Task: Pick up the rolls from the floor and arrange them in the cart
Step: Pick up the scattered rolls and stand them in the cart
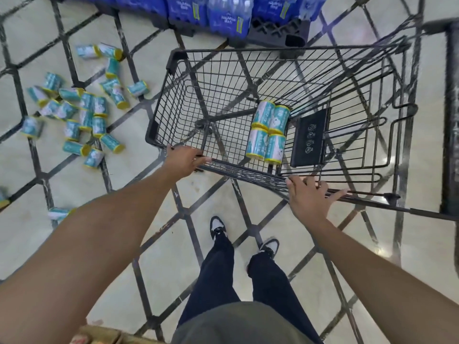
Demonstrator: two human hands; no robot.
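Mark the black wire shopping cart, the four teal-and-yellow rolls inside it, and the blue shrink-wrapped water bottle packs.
black wire shopping cart (159, 125): head view, left rim.
four teal-and-yellow rolls (269, 132): head view, middle of the group.
blue shrink-wrapped water bottle packs (228, 18): head view, front pack's wrap.

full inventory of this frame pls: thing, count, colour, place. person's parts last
rolls in cart: 4, teal-and-white with yellow ends, lying two by two on the basket floor near the child-seat flap
rolls on floor: well over twenty, same colours, scattered left of the cart; exact count unclear from blur
cart: 1, black wire, centre-right
child-seat flap: 1, black with white icons, inside the cart
water bottle packs: several, blue wrap, top edge on a dark pallet
floor: cream tiles with dark diamond lines
cardboard box: 1, brown, bottom edge
shoes: 2, black-and-white
left hand: on the cart's near rim, fingers curled over it
right hand: on the near rim, fingers spread
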